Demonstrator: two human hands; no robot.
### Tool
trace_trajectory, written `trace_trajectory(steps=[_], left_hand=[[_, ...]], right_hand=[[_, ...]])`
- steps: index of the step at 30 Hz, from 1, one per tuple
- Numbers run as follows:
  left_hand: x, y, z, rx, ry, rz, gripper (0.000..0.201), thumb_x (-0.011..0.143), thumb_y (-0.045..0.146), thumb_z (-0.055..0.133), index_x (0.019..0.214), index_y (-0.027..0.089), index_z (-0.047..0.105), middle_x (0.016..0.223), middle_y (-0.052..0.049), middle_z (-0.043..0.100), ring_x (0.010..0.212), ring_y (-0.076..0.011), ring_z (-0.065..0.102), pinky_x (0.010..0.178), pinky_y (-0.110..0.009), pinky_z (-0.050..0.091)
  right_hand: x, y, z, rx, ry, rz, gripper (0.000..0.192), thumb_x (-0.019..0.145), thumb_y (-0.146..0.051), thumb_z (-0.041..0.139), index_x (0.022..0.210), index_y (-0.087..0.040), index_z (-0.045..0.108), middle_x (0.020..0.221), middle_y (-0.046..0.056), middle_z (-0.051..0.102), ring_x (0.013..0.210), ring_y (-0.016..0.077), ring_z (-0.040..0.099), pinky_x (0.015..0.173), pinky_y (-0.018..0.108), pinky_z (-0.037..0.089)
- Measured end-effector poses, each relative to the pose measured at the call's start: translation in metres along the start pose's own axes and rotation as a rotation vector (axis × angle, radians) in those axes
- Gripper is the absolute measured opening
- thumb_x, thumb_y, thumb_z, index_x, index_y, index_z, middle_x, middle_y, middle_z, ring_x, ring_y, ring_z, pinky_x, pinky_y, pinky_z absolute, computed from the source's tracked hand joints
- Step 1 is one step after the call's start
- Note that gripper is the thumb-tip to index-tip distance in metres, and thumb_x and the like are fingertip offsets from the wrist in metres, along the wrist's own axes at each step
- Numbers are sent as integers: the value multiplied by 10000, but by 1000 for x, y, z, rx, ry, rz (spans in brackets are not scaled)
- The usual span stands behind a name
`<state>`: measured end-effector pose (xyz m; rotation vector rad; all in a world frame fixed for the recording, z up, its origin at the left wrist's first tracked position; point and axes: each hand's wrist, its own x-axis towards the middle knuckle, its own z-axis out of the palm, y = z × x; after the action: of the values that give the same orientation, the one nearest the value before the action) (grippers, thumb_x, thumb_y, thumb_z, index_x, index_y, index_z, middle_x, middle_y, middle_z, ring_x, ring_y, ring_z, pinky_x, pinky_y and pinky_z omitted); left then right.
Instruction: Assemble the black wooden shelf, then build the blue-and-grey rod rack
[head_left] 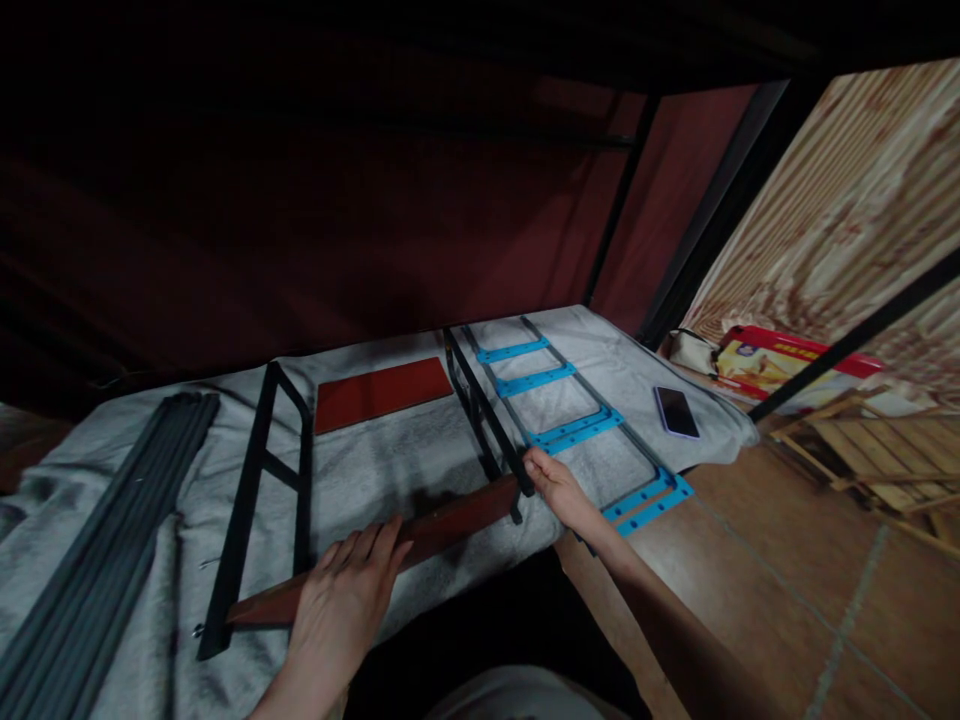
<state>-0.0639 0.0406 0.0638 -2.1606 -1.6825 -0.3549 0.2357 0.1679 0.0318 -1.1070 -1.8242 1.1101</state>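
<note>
On the blanket-covered tabletop (pixel 375 470), the left hand (pixel 341 600) lies open on a brown board (pixel 450 520) meeting the black frame (pixel 480 410) the right hand (pixel 551 485) clasps; another board (pixel 382 393) waits unattached.

Left hand (pixel 346 590) flat, fingers spread — right hand (pixel 551 480) curled closed.

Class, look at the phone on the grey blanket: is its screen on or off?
Off. The phone lies flat, face up, near the right edge of the blanket, and its screen is uniformly dark with no lit display.
</note>
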Motion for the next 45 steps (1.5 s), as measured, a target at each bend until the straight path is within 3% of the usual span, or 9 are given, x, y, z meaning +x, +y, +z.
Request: trace_trajectory(steps=[8,19,24,28,31,33,35,39,45], left_hand=[[0,7,-5,-42,-95,-55,337,992,316,417,1184,165,650,969,-96,731,838,-216,678,789,-358,499],[2,17,-17,-137,-280,-163,338,962,250,497,1284,180,575,1061,-76,703,964,-230,648,899,-384,477],[-3,11,-49,-247,-106,-173,353,971,310,492,1303,219,569,1212,-80,670,1096,-217,611,987,-383,454],[-22,-38,-75,-301,198,-445,254,973,293,467,1091,205,674,1050,-79,709,1020,-205,633,933,-357,471],[-56,-101,-54,-412,384,-902,314,946,404,468,958,160,665,913,-78,712,894,-203,652,820,-315,501],[-86,-138,-23,-568,305,-1109,379,904,479,462,888,148,645,779,-67,693,747,-201,642,682,-292,497],[-113,-161,12,-549,218,-1199,367,875,465,466,894,147,648,779,-69,686,743,-203,631,691,-293,488],[-135,-169,59,-458,83,-1117,377,866,404,436,1001,131,658,1005,-129,682,914,-237,640,847,-349,503],[-113,-170,78,-323,-17,-913,427,903,374,409,1153,118,642,1169,-156,618,1083,-243,592,1028,-392,448]], right_hand=[[-5,-4,0,-4,21,70,355,959,-540,394,786,-242,476,678,-23,454,670,169,457,627,290,379],[-9,10,-3,-49,57,136,378,907,-608,463,853,-253,581,763,16,577,750,206,545,667,289,449],[-12,17,-10,-108,47,194,390,882,-617,502,956,-264,649,896,36,673,907,245,621,788,316,497],[-13,18,-16,-166,92,235,418,864,-610,516,1035,-269,686,1102,61,708,1115,289,617,932,366,503],[-9,14,-20,-225,106,233,422,874,-600,487,1061,-279,686,1138,55,713,1127,290,623,940,375,502],[-5,10,-22,-259,101,209,420,883,-598,473,1069,-280,676,1127,53,715,1094,288,635,914,378,508],[-1,5,-22,-275,120,183,421,889,-593,462,1077,-275,665,1094,56,720,1048,287,649,907,389,507],[8,-7,-17,-239,131,161,404,895,-585,453,1071,-283,657,1062,57,718,1007,275,658,888,385,510],[34,-18,-7,-186,143,119,406,881,-585,487,1043,-252,652,1049,61,706,985,258,639,893,376,494]])
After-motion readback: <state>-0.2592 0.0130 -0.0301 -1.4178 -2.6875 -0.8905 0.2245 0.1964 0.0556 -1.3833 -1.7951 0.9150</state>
